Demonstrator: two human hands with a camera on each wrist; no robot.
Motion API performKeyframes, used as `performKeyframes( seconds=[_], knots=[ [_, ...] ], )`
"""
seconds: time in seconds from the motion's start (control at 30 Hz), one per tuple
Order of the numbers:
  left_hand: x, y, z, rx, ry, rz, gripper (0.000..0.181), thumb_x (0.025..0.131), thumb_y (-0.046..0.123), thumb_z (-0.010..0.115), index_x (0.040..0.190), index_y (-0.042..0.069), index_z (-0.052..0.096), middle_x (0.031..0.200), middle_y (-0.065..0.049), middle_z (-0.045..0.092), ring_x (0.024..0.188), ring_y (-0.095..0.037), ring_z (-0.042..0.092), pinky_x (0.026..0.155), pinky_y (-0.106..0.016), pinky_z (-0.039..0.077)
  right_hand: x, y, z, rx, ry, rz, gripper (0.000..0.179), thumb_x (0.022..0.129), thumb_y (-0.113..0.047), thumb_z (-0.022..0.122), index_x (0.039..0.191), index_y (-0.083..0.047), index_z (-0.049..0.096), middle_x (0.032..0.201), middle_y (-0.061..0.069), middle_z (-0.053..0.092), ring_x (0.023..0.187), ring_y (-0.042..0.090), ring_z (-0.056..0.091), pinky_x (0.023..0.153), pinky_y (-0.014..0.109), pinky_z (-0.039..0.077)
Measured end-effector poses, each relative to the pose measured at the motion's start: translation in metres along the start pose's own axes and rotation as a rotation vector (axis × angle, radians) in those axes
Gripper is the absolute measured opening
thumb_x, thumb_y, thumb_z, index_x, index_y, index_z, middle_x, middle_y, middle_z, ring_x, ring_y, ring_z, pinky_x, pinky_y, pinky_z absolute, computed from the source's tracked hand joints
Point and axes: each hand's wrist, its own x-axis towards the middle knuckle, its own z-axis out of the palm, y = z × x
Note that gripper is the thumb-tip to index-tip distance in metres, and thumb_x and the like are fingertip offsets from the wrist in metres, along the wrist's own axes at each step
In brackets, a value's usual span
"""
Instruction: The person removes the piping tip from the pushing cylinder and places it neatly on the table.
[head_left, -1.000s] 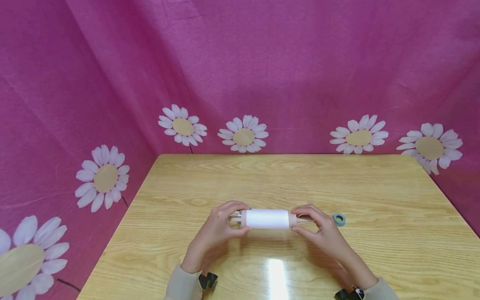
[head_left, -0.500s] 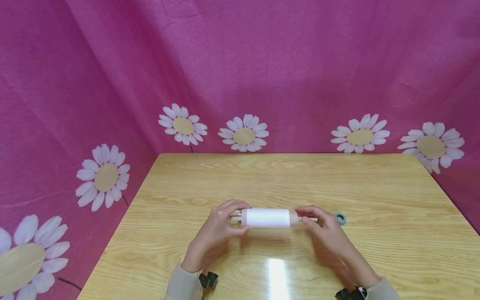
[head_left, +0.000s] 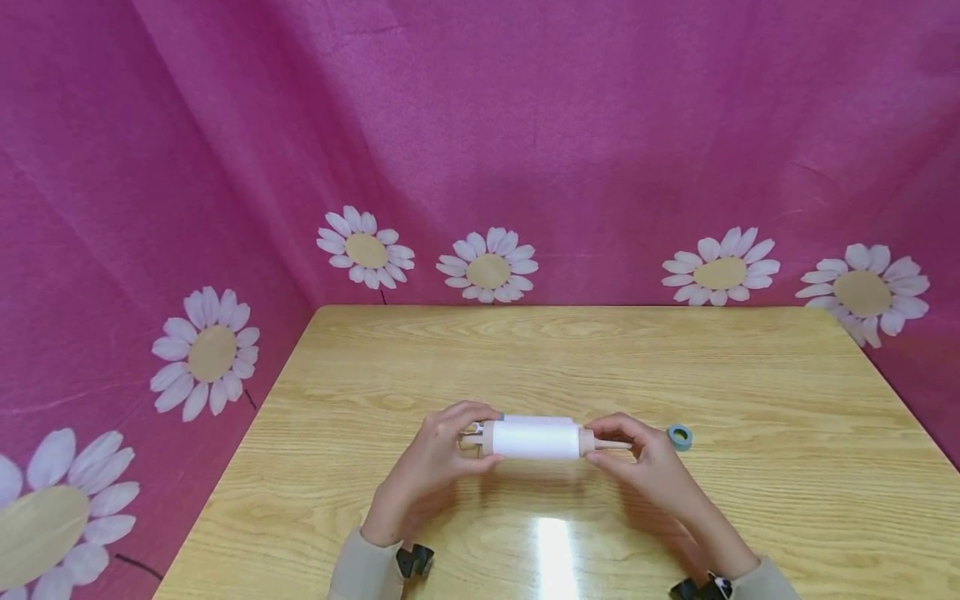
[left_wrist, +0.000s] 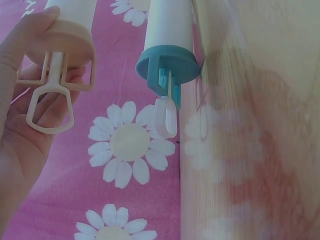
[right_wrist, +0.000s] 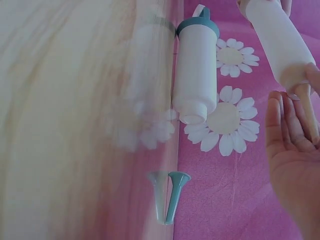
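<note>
A white piping syringe [head_left: 536, 438] with beige ends lies level above the table between both hands. My left hand [head_left: 438, 450] grips its beige handle end, thumb and fingers around the rim. The finger loops and pale plunger ring [left_wrist: 50, 110] stick out there in the left wrist view. At the other end, my right hand [head_left: 647, 457] holds the beige collar between thumb and fingers, with the beige nozzle [right_wrist: 306, 114] pointing along the palm. A second white syringe [right_wrist: 196, 70] with a teal handle end rests on the table, mostly hidden behind the first in the head view.
A small teal ring-like piece [head_left: 679, 437], flared at one end in the right wrist view, sits right of my right hand. Both rest on a wooden table [head_left: 562, 358]. Pink flowered cloth [head_left: 585, 125] hangs behind and at the sides.
My right fingers moved off the collar toward the nozzle, then came back onto the collar. My left hand has stayed in place on the handle end.
</note>
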Motion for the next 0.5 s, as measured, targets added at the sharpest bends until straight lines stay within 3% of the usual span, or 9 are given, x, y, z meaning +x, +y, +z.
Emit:
performKeyframes(
  seconds=[0.23, 0.33, 0.43, 0.5],
  knots=[
    [-0.0002, -0.0007, -0.0001, 0.008, -0.002, -0.001, 0.047, 0.072, 0.016, 0.087, 0.114, 0.008, 0.068, 0.116, -0.009, 0.07, 0.103, -0.022, 0.069, 0.082, -0.038, 0.061, 0.0003, 0.0005, 0.0032, 0.008, 0.036, -0.21, 0.038, 0.077, 0.009, 0.075, 0.112, -0.003, 0.065, 0.109, 0.01, 0.067, 0.103, -0.003, 0.063, 0.086, 0.017, 0.056],
    [-0.0005, -0.0015, 0.0007, 0.006, 0.007, -0.005, 0.046, 0.072, 0.016, 0.087, 0.113, 0.007, 0.068, 0.115, -0.009, 0.07, 0.103, -0.022, 0.069, 0.082, -0.038, 0.061, 0.0001, -0.0011, 0.0034, -0.009, 0.038, -0.231, 0.042, 0.075, 0.011, 0.076, 0.112, -0.003, 0.064, 0.11, 0.013, 0.065, 0.106, -0.005, 0.062, 0.086, 0.02, 0.057],
    [-0.0007, -0.0018, 0.0013, 0.001, 0.021, -0.004, 0.046, 0.071, 0.016, 0.087, 0.111, 0.006, 0.069, 0.114, -0.009, 0.071, 0.102, -0.022, 0.069, 0.082, -0.038, 0.061, 0.0006, -0.0003, 0.0033, 0.02, 0.027, -0.242, 0.045, 0.074, 0.013, 0.075, 0.115, 0.001, 0.061, 0.115, 0.005, 0.064, 0.109, -0.004, 0.06, 0.089, 0.02, 0.057],
    [-0.0006, -0.0014, 0.0013, 0.002, 0.027, -0.001, 0.046, 0.071, 0.016, 0.087, 0.111, 0.005, 0.069, 0.114, -0.009, 0.071, 0.102, -0.021, 0.069, 0.082, -0.038, 0.061, 0.0003, -0.0001, 0.0029, 0.055, 0.021, -0.204, 0.043, 0.079, 0.013, 0.071, 0.119, 0.003, 0.059, 0.117, 0.002, 0.063, 0.109, -0.002, 0.06, 0.091, 0.017, 0.055]
  ],
)
